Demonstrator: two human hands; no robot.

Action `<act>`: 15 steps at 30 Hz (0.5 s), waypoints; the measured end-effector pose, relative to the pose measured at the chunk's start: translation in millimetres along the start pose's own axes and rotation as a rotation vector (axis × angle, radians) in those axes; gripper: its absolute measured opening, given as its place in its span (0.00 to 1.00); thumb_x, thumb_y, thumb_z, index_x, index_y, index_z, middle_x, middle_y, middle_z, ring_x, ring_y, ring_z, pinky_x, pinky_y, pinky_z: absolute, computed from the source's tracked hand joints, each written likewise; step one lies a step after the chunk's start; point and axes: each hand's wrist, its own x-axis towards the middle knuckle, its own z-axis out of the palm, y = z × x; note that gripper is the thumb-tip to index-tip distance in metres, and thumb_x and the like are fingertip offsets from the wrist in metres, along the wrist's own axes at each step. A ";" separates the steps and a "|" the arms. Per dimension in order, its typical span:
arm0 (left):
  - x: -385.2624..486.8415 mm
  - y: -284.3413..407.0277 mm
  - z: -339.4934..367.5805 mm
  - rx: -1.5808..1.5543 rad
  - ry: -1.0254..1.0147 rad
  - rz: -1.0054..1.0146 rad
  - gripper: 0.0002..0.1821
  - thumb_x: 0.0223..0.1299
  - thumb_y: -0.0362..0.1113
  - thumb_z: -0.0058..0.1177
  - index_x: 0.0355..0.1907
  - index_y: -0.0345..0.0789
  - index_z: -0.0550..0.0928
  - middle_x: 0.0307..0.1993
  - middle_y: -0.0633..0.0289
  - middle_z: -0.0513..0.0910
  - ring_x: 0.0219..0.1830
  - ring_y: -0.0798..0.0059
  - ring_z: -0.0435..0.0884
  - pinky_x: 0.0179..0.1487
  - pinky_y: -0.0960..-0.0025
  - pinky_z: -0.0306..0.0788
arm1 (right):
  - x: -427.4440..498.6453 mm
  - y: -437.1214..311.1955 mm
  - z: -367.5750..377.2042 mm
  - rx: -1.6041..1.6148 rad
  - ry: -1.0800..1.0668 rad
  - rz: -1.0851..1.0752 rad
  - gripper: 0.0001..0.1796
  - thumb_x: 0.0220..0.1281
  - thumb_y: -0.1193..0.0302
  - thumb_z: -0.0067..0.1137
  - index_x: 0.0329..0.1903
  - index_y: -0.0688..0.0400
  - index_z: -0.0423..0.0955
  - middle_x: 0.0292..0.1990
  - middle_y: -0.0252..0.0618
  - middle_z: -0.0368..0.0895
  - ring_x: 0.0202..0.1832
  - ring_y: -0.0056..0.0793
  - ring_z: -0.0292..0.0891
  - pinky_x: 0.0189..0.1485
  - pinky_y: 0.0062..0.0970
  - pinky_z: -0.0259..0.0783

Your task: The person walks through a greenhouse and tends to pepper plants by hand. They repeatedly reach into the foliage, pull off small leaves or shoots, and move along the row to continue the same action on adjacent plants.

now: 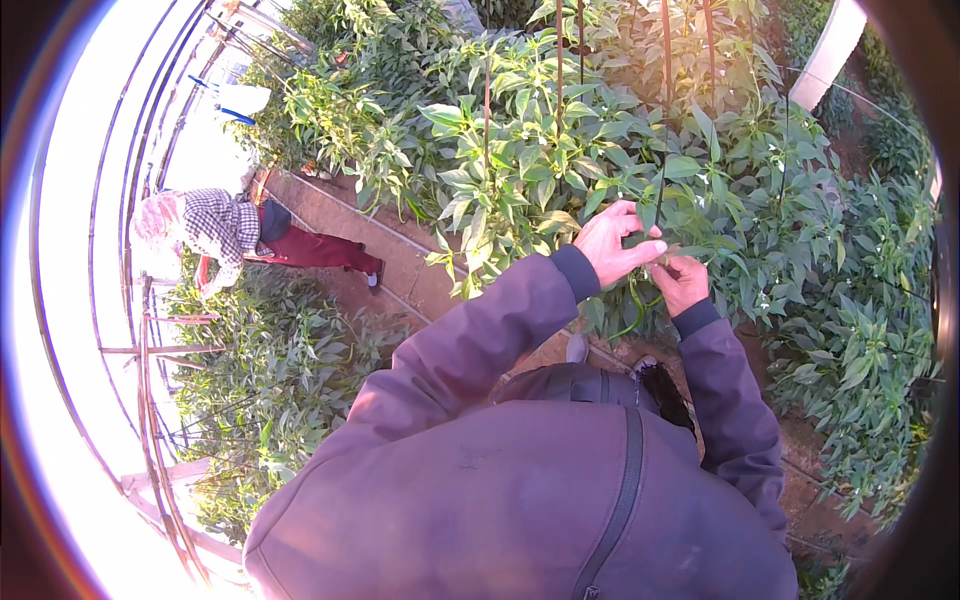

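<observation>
Among leafy pepper plants (pixel 525 154), both my hands meet at a stem beside a dark upright string or stake (pixel 661 176). My left hand (pixel 616 244) reaches in from the left with the thumb stretched toward my right hand and the fingers partly behind leaves; what it holds is hard to make out. Close by on the right, my right hand (pixel 681 283) has its thumb and bent fingers pinched together at a small stem or leaf, its exact hold unclear. Long thin green peppers (pixel 636 319) hang just below and between the hands. Small white flowers dot the plants.
A person (pixel 225 225) in a checked shirt and dark red trousers bends over plants at the left. A brown soil path (pixel 420 281) with a thin pipe along it runs between the rows. Metal frame poles (pixel 150 420) stand at the left; a pale post (pixel 829 56) leans upper right.
</observation>
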 end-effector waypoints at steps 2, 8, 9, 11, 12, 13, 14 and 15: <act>3.5 -5.0 8.9 -0.036 0.067 -0.040 0.27 0.61 0.54 0.66 0.36 0.26 0.85 0.46 0.45 0.81 0.42 0.52 0.83 0.45 0.56 0.75 | 0.0 0.5 2.3 0.044 0.033 -0.002 0.04 0.61 0.78 0.68 0.38 0.65 0.84 0.29 0.34 0.81 0.29 0.16 0.71 0.31 0.23 0.65; 21.8 6.5 18.5 0.058 0.237 -0.263 0.25 0.68 0.50 0.60 0.39 0.23 0.84 0.30 0.51 0.84 0.34 0.67 0.84 0.43 0.65 0.77 | -1.0 19.8 1.2 0.191 0.099 0.068 0.06 0.65 0.79 0.65 0.43 0.63 0.85 0.30 0.27 0.81 0.31 0.12 0.71 0.33 0.18 0.67; 24.9 9.9 19.0 0.007 0.289 -0.245 0.25 0.68 0.50 0.58 0.38 0.23 0.84 0.30 0.51 0.84 0.34 0.67 0.84 0.43 0.64 0.77 | 1.7 21.1 -2.5 0.203 0.096 0.098 0.06 0.65 0.79 0.65 0.43 0.63 0.85 0.30 0.27 0.81 0.31 0.11 0.71 0.33 0.17 0.66; 26.5 15.0 13.9 -0.007 0.195 -0.358 0.23 0.72 0.47 0.52 0.37 0.24 0.84 0.31 0.52 0.85 0.35 0.68 0.83 0.46 0.64 0.76 | 6.2 24.1 -3.6 0.252 0.115 0.151 0.06 0.66 0.78 0.64 0.44 0.63 0.85 0.29 0.26 0.81 0.29 0.09 0.71 0.31 0.16 0.66; 24.8 1.1 17.1 -0.082 0.221 -0.303 0.23 0.73 0.46 0.51 0.36 0.24 0.84 0.31 0.53 0.85 0.35 0.68 0.82 0.47 0.65 0.76 | 9.1 22.3 0.3 0.289 0.133 0.172 0.06 0.67 0.77 0.64 0.44 0.62 0.85 0.28 0.26 0.81 0.28 0.09 0.70 0.30 0.15 0.66; 25.2 -3.1 18.0 -0.158 0.243 -0.247 0.23 0.73 0.46 0.51 0.36 0.24 0.84 0.31 0.54 0.85 0.35 0.69 0.82 0.48 0.65 0.75 | 12.0 20.6 2.9 0.326 0.154 0.193 0.06 0.67 0.77 0.65 0.44 0.62 0.85 0.28 0.25 0.81 0.27 0.08 0.70 0.29 0.15 0.66; 24.1 -7.9 17.0 -0.169 0.220 -0.249 0.20 0.74 0.44 0.48 0.37 0.28 0.85 0.31 0.48 0.85 0.37 0.59 0.84 0.47 0.62 0.75 | 14.8 18.7 4.7 0.328 0.171 0.225 0.06 0.67 0.76 0.65 0.44 0.62 0.85 0.27 0.25 0.81 0.26 0.09 0.70 0.28 0.15 0.66; 22.6 -12.3 16.1 -0.203 0.202 -0.233 0.21 0.75 0.44 0.48 0.37 0.27 0.84 0.31 0.52 0.85 0.37 0.64 0.83 0.48 0.64 0.75 | 17.2 16.6 6.7 0.329 0.186 0.258 0.06 0.67 0.75 0.65 0.44 0.63 0.85 0.27 0.26 0.81 0.25 0.09 0.69 0.27 0.15 0.65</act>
